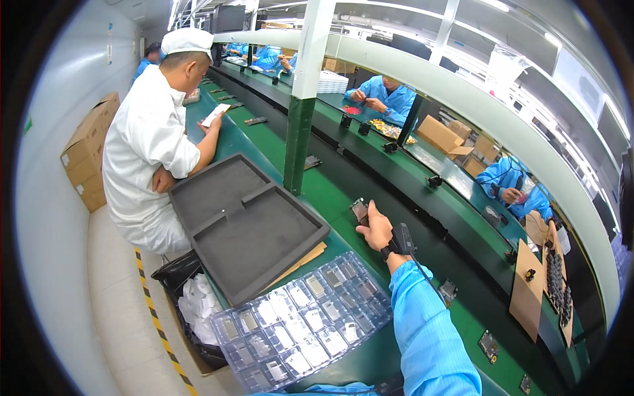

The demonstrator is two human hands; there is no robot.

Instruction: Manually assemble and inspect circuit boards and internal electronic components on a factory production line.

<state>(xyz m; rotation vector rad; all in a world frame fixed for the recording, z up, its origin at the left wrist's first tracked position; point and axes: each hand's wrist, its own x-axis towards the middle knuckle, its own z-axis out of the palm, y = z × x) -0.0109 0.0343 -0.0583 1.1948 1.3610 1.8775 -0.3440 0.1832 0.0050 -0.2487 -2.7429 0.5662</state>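
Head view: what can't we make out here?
- Left hand: not in the head view; only a strip of blue sleeve shows at the lower edge.
- Small dark part at the right hand: too small to tell its kind; the fingers cover its lower end.
- Clear compartment tray: glare and small size blur what the cells hold.
- Bin with white scraps: partly hidden under the grey foam tray.
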